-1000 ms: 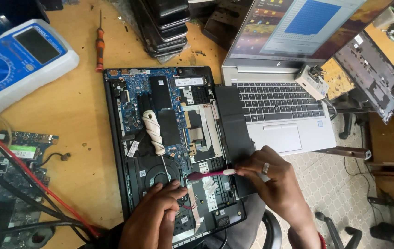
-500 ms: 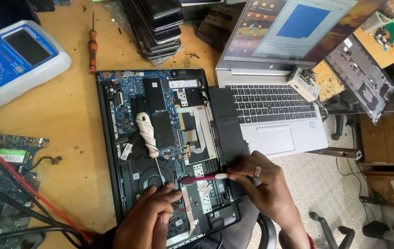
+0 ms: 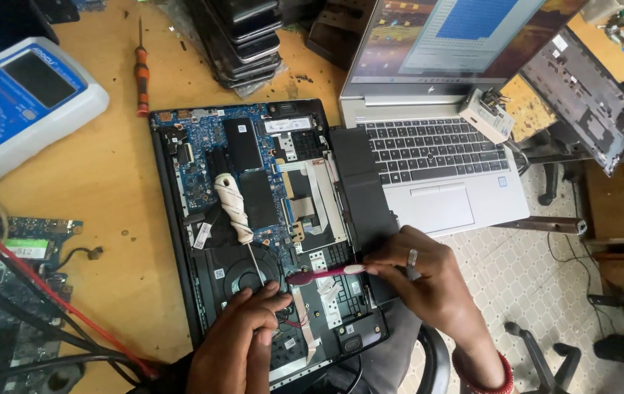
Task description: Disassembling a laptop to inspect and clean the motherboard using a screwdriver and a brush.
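An opened laptop base lies on the wooden bench with its blue circuit board exposed. My right hand holds a pink and white brush level across the lower part of the board. My left hand rests on the lower left of the base, fingers pressed by the fan. A screwdriver with a white wrapped handle lies loose on the board, tip pointing at the fan. A black battery pack lies along the right edge of the base.
A silver laptop with its lit screen stands to the right. A blue multimeter and an orange screwdriver lie at the upper left. Stacked black parts sit behind. Loose circuit boards and red and black cables occupy the left.
My right hand has kept the brush over the lower board with only slight shifts. My left hand stays pressed near the fan. The view has moved a little.
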